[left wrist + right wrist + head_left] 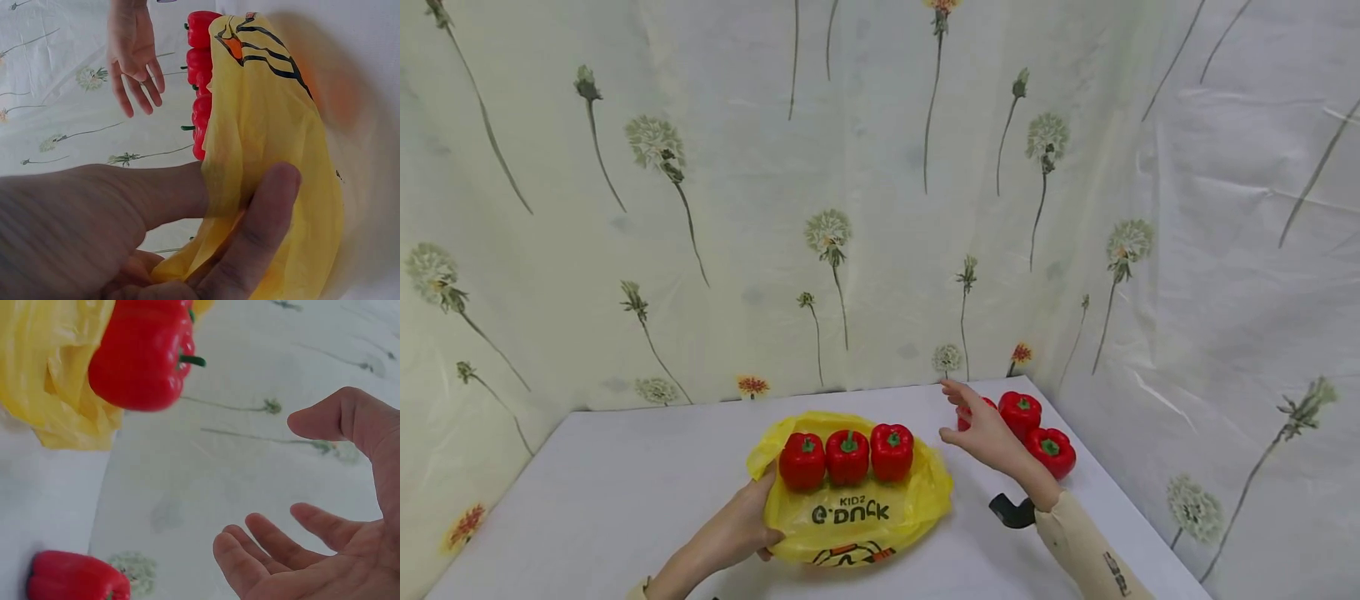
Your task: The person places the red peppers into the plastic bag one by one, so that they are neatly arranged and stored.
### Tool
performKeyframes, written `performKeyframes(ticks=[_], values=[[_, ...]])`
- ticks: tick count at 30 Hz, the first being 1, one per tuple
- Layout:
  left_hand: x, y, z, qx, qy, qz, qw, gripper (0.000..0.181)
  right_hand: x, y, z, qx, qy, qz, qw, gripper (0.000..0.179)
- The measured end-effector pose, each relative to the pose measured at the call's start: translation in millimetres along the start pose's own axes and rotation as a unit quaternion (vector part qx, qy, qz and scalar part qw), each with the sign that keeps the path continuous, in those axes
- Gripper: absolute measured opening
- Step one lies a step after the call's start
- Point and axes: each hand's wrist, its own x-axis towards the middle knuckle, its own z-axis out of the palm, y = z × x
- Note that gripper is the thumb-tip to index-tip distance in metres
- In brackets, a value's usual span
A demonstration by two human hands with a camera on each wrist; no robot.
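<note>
A yellow plastic bag (842, 533) with dark lettering lies spread on the table. Three red bell peppers (847, 458) sit in a row within its rim, green stems showing. At the bag's left side, my left hand (748, 512) grips the plastic; the left wrist view has the yellow film (275, 125) running between thumb and fingers. My right hand (988, 433) is in the air with fingers spread and nothing in it. It overlaps one of the three red bell peppers at the back right, partly hiding it; the others (1019, 412) show beside it.
A white table (647, 475) carries everything, its right edge running close by the loose peppers. A dandelion-patterned curtain (737, 208) hangs behind and at both sides. Below my right wrist shows a dark curved piece (1011, 510).
</note>
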Motion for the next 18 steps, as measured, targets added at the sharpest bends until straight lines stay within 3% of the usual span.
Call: performKeyframes(ticks=[7,18], values=[[0.2,-1.1,0.8,-0.007,-0.007,0.008,0.9999,0.105,-0.6,4,-24,0.007,0.012,0.012,0.9998,0.081],[4.9,-1.9,2.6,0.005,-0.01,-0.02,0.9997,0.105,4.6,13,-44,0.031,0.02,0.036,0.9987,0.082]])
